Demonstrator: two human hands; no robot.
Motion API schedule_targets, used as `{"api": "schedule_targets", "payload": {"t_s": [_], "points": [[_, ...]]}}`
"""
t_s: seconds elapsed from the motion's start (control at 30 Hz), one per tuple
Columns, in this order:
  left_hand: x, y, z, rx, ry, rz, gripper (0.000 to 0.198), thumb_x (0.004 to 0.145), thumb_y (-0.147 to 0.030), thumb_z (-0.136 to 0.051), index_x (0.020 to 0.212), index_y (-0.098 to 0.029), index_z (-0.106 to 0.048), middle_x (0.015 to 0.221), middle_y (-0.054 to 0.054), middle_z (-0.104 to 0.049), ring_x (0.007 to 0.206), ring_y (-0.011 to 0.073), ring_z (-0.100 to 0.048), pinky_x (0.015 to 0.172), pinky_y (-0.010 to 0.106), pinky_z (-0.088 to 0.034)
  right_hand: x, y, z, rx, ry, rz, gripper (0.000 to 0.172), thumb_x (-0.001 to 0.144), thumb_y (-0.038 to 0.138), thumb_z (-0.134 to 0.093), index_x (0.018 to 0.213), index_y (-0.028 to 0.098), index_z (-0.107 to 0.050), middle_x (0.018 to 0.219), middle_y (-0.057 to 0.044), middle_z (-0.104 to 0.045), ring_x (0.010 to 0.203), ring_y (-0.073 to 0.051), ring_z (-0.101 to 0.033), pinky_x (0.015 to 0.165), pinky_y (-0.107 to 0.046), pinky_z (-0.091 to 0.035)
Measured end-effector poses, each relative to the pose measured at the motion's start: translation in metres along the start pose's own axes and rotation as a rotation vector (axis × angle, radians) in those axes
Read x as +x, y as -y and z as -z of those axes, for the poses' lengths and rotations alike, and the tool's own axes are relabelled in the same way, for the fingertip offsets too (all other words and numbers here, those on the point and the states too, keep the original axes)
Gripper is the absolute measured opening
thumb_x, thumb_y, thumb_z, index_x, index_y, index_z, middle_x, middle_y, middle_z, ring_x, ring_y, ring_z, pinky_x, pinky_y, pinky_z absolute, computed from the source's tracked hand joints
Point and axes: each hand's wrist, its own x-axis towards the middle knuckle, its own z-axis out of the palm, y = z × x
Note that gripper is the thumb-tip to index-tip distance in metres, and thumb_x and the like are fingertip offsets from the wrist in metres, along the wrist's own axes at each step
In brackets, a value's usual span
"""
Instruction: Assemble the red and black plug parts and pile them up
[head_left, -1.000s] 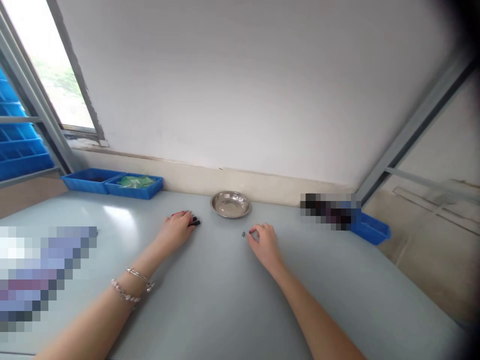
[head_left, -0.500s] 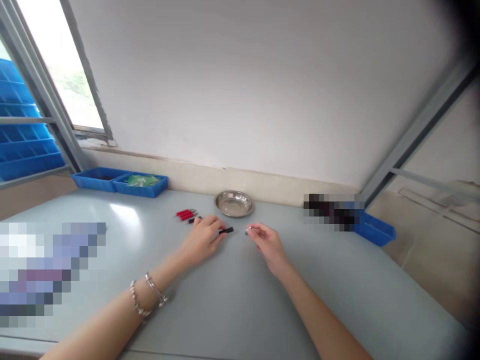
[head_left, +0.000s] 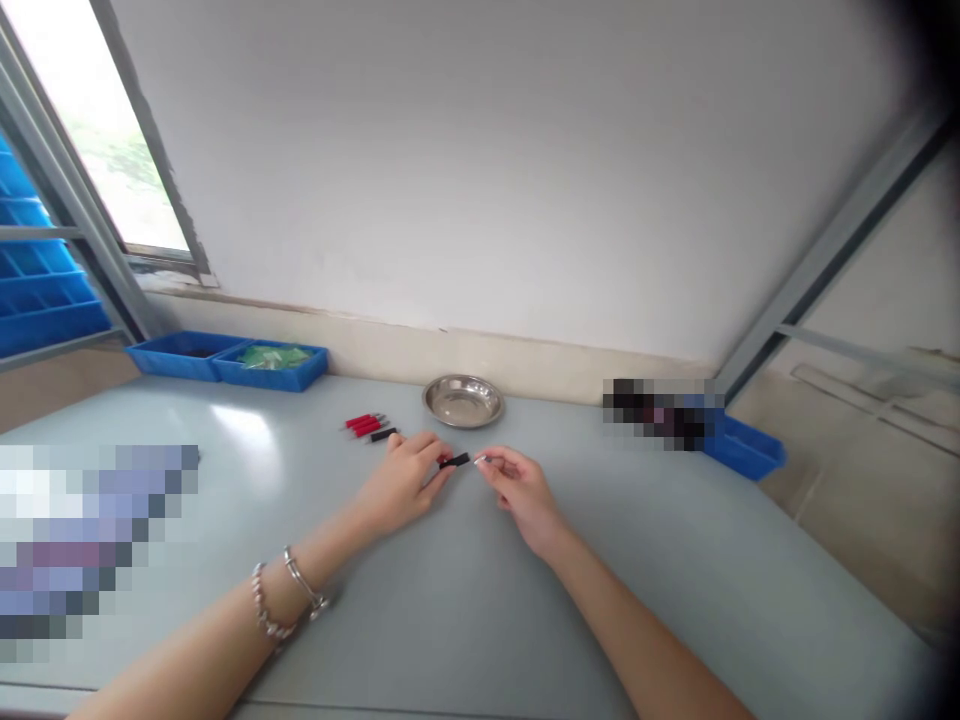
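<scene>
My left hand (head_left: pixel 409 478) is closed on a short black pen barrel (head_left: pixel 455 461), whose free end points right. A small silver, pen-tip-like piece (head_left: pixel 480 459) is pinched between the thumb and fingers of my right hand (head_left: pixel 521 492). Only a narrow gap separates this piece from the barrel's end. Behind my left hand lie several red pens (head_left: pixel 366 426) with metal ends. Beside them is a black pen (head_left: pixel 385 435), close to my left fingers. What else my curled fingers may cover is hidden.
A round steel dish (head_left: pixel 463 402) stands behind my hands near the wall. Two blue trays (head_left: pixel 274 378) sit at the back left, one with a green plastic bag (head_left: pixel 276 356). Another blue bin (head_left: pixel 750 450) is at the right edge, beside a blurred dark object. A blurred-out patch covers the table's left.
My right hand has come left, bringing the small silver piece close to the black barrel's end. My left hand keeps its grip. The whole view has shifted slightly.
</scene>
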Motion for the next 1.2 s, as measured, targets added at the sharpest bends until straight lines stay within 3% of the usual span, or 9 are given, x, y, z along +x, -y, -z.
{"api": "schedule_targets", "payload": {"t_s": [0.67, 1.0, 1.2], "points": [[-0.0007, -0.0056, 0.0002, -0.030, 0.042, -0.045, 0.021, 0.085, -0.029, -0.039, 0.090, -0.017, -0.055, 0.085, 0.004, -0.058, 0.079, 0.0166, -0.052, 0.071, 0.032, -0.032, 0.0000, -0.0026, -0.0004, -0.034, -0.008, 0.041, 0.031, 0.065, 0.043, -0.061, 0.083, 0.019, -0.061, 0.054, 0.006, -0.036, 0.046, -0.006, -0.028, 0.041, -0.019, -0.021], [-0.0006, -0.0032, 0.0007, -0.031, 0.057, -0.062, 0.022, 0.085, -0.030, -0.038, 0.091, -0.018, -0.055, 0.086, 0.005, -0.057, 0.080, 0.0167, -0.052, 0.072, 0.032, -0.033, 0.0053, -0.0038, 0.0044, -0.232, 0.002, 0.132, 0.021, 0.067, 0.035, -0.058, 0.078, 0.017, -0.058, 0.059, 0.003, -0.046, 0.053, -0.009, -0.041, 0.047, -0.019, -0.031], [-0.0003, -0.0029, 0.0011, -0.049, 0.082, -0.074, 0.021, 0.085, -0.027, -0.038, 0.089, -0.018, -0.056, 0.086, 0.004, -0.057, 0.080, 0.0169, -0.052, 0.072, 0.031, -0.033, 0.0050, -0.0005, 0.0064, -0.299, 0.047, 0.147, 0.015, 0.067, 0.030, -0.057, 0.074, 0.017, -0.057, 0.056, 0.004, -0.044, 0.049, -0.008, -0.039, 0.046, -0.020, -0.030]]}}
